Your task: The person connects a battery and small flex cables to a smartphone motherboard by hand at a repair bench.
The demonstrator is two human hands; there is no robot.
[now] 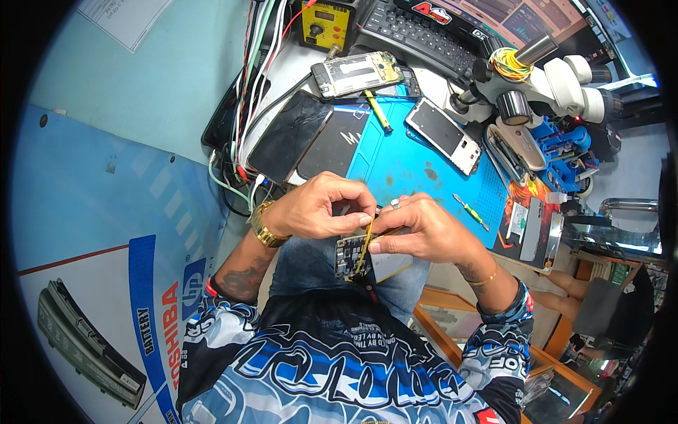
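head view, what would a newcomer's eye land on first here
Probably the bright blue mat, upper middle of the picture. Just below it, the left hand and right hand are close together at a thin yellow strip over a circuit board. A white microscope stands at upper right.

Both forearms are angled inward from the lower edge, and the hands are held close together in front of the torso. The left hand (326, 205) is turned palm down, its thumb and forefinger being pinched together at the tips. The right hand (427, 230) is pointed leftward, its thumb extended beneath a bent forefinger. The left forearm (244, 274) is marked with dark tattoos.
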